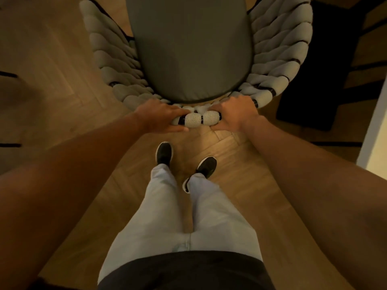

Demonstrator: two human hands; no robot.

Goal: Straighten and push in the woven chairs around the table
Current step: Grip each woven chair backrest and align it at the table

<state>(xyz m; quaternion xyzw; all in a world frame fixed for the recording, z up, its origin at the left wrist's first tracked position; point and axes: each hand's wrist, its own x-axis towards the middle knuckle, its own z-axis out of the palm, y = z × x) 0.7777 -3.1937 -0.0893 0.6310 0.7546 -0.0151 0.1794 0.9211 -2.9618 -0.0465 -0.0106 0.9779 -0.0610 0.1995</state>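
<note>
A woven chair [280,51] with thick pale rope wrapped round a dark frame stands right in front of me, seen from above. A grey seat cushion [190,49] fills its middle. My left hand [163,118] grips the top rail of the backrest left of centre, thumb underneath. My right hand [232,116] grips the same rail right of centre. Two rope wraps show between the hands. The table is out of view.
Wooden herringbone floor [52,65] lies all around. My feet in black shoes [164,153] stand just behind the chair. A dark mat or rug [314,91] lies to the right, with a white edge [374,126] at the far right. Dark blurred shapes show at the left.
</note>
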